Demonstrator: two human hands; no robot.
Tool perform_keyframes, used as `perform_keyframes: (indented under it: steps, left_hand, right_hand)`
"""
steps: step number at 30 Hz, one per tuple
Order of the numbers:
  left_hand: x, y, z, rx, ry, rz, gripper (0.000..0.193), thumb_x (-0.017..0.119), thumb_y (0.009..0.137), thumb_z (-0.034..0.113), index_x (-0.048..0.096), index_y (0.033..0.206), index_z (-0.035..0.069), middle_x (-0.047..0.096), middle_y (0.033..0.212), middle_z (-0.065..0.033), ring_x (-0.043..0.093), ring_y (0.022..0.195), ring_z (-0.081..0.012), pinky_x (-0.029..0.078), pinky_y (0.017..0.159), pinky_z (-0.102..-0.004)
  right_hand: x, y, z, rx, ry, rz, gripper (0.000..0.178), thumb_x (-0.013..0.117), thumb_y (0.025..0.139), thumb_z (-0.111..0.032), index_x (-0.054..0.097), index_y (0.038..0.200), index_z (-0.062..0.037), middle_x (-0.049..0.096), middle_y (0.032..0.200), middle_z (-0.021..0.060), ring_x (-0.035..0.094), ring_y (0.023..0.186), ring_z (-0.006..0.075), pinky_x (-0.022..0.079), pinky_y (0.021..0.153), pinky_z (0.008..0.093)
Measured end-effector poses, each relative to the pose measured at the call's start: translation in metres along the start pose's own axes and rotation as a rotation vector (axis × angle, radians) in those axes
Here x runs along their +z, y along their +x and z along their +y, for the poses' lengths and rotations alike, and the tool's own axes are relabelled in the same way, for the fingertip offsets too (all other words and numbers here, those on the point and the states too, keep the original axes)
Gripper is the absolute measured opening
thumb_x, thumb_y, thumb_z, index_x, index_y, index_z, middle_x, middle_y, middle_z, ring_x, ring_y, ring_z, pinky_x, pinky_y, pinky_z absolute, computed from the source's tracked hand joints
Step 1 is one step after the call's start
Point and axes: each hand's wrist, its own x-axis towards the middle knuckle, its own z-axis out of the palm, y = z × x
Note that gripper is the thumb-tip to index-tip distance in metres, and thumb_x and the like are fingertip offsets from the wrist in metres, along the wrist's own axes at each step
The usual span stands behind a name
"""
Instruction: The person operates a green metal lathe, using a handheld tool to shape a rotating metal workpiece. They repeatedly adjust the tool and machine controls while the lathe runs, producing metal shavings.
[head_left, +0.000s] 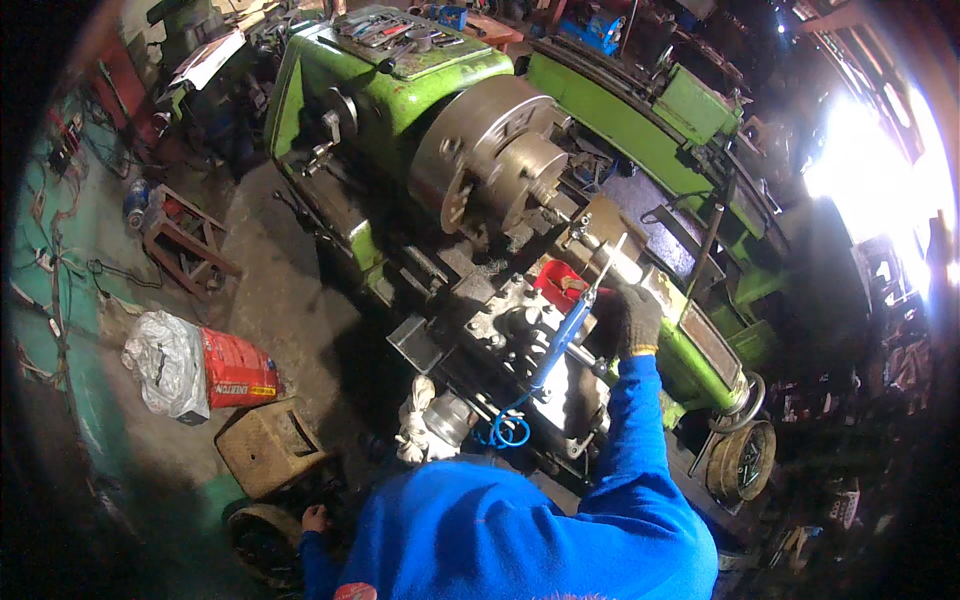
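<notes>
My right hand (pixel 640 318), in a dark knitted glove, is at the tailstock (pixel 683 325) of a green lathe. Its fingers are mostly hidden, so its grip does not show. Just left of it slants a blue tool with a thin pale nozzle (pixel 566 342) and a coiled blue hose (pixel 510 430). Whether the hand touches this tool is unclear. A red container (pixel 558 281) sits behind it. The big chuck (pixel 478 150) stands farther left, with a thin shaft between it and the tailstock. My bare left hand (pixel 315 518) is low at the left, fingers curled, beside a dark round object.
Hand tools (pixel 395 38) lie on the headstock. On the floor at the left are a red and white sack (pixel 238 368), a tan plastic container (pixel 268 448) and a metal stand (pixel 185 240). A handwheel (pixel 740 405) sticks out at the tailstock's near end.
</notes>
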Motion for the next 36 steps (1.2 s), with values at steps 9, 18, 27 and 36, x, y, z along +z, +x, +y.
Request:
perform_keyframes:
  steps: [9, 18, 27, 36]
  left_hand:
    - [0.015, 0.004, -0.031, -0.097, -0.259, 0.037, 0.034, 0.074, 0.102, 0.027, 0.067, 0.127, 0.004, 0.071, 0.119, -0.0105, 0.069, 0.104, -0.0264, 0.062, 0.078, -0.0516]
    - [0.01, -0.007, -0.045, -0.032, -0.269, 0.067, 0.023, 0.071, 0.103, 0.027, 0.073, 0.116, 0.008, 0.072, 0.1, -0.0084, 0.069, 0.095, -0.0231, 0.057, 0.075, -0.0461]
    - [0.028, -0.048, -0.072, -0.074, -0.065, 0.073, 0.024, 0.072, 0.104, 0.03, 0.074, 0.119, 0.01, 0.073, 0.092, -0.0095, 0.069, 0.078, -0.0246, 0.059, 0.065, -0.0463]
    - [0.056, -0.047, -0.061, 0.175, -0.019, 0.342, 0.03, 0.075, 0.102, 0.032, 0.069, 0.123, 0.012, 0.071, 0.099, -0.0129, 0.069, 0.076, -0.0285, 0.059, 0.06, -0.0474]
  right_hand:
    - [-0.065, 0.062, -0.074, 0.417, 0.601, 0.009, 0.022, 0.073, 0.096, -0.023, 0.079, 0.104, -0.0032, 0.076, 0.088, 0.0085, 0.072, 0.084, 0.0223, 0.056, 0.068, 0.0346]
    - [0.051, 0.153, -0.064, 0.116, 0.277, 0.083, 0.029, 0.065, 0.097, -0.027, 0.08, 0.1, -0.003, 0.079, 0.081, 0.0111, 0.074, 0.069, 0.0211, 0.056, 0.066, 0.0383]
    - [0.047, 0.152, -0.083, 0.223, 0.081, 0.055, 0.035, 0.062, 0.094, -0.033, 0.08, 0.101, -0.0045, 0.077, 0.082, 0.0159, 0.076, 0.077, 0.0314, 0.057, 0.073, 0.0446]
    - [0.039, 0.152, -0.113, 0.19, -0.065, 0.058, 0.034, 0.062, 0.095, -0.034, 0.082, 0.11, -0.0107, 0.079, 0.103, 0.0196, 0.075, 0.101, 0.0408, 0.057, 0.088, 0.0491]
